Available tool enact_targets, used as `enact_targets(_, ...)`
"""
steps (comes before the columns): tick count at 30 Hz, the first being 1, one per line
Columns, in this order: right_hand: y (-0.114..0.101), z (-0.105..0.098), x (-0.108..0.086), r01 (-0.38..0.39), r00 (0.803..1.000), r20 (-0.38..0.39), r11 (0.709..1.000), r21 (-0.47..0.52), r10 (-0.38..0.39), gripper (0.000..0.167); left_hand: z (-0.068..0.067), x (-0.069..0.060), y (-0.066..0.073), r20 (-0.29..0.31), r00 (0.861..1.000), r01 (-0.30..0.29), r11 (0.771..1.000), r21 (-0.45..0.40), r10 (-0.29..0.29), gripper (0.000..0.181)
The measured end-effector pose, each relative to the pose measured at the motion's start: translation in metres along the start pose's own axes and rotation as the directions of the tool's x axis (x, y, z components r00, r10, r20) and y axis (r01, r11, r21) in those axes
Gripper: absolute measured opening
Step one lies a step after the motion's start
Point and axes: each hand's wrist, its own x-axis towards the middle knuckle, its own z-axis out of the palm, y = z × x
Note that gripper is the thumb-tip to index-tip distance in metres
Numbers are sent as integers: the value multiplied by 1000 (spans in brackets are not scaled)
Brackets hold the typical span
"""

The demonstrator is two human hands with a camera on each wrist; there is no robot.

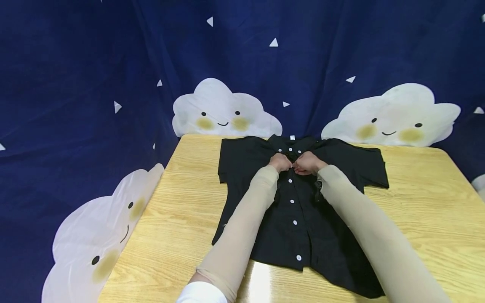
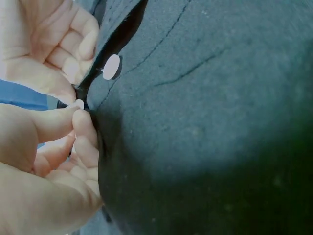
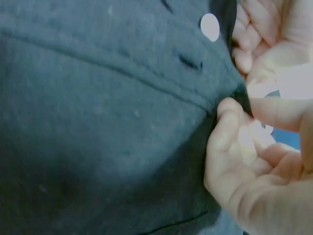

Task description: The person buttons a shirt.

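Note:
A black short-sleeved shirt (image 1: 280, 235) lies spread front up, its collar toward the far edge, with white buttons down the placket. My left hand (image 1: 279, 162) is near the upper placket. In the left wrist view its thumb and index finger pinch a small white button (image 2: 79, 104) at the cloth's edge. Close against it, my right hand (image 1: 308, 163) pinches the other placket edge (image 3: 242, 95) between thumb and fingers. Another white button (image 3: 210, 27) and an unfilled buttonhole (image 3: 190, 62) show beside the right hand. The fingertips partly hide the pinched cloth.
The shirt lies on a light wooden table (image 1: 182, 202). Behind and to the left hangs a dark blue curtain (image 1: 94, 63) printed with white clouds and triangles. Beige sleeves cover both forearms, which cross above the shirt's lower front.

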Motion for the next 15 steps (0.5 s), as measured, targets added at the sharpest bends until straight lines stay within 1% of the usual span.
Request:
enact_targets(1,-1,1,-1,-14,1000,0,1000,24,14,20,3,4,-2,5,1000,-2,1000,-17,2,20)
enact_targets(2,-1,1,-1,-32,999,-1,998,51,32,19,0,-1,0,13,1000,25,999,-46,-25,21)
enact_targets(3,-1,1,-2,-49,999,-1,996,71,50,17,-2,-6,2,9,999,38,997,-70,-38,21)
enact_targets(4,-1,1,-2,-63,998,3,994,86,63,16,-6,-14,5,-6,999,39,995,-89,-39,20)
enact_targets(6,-1,1,-2,-88,996,13,990,111,87,14,-14,-27,9,28,997,72,989,-130,-69,21)
enact_targets(7,0,0,-1,-95,995,18,988,121,94,13,-15,-29,9,26,997,76,987,-143,-73,21)
enact_targets(8,0,0,-1,-99,995,21,986,130,97,12,-12,-25,8,16,997,79,985,-153,-77,21)
enact_targets(9,0,0,-1,-103,995,23,986,133,101,12,-11,-23,8,26,997,81,985,-154,-78,22)
enact_targets(13,-1,0,0,-117,993,41,980,161,112,11,8,11,-1,0,999,35,998,-55,-35,21)
enact_targets(14,-2,0,0,-122,992,38,978,169,117,11,11,18,-1,36,998,59,997,-47,-58,23)
enact_targets(15,-2,0,-1,-122,992,30,978,171,119,10,12,20,-1,44,998,51,998,-28,-50,24)
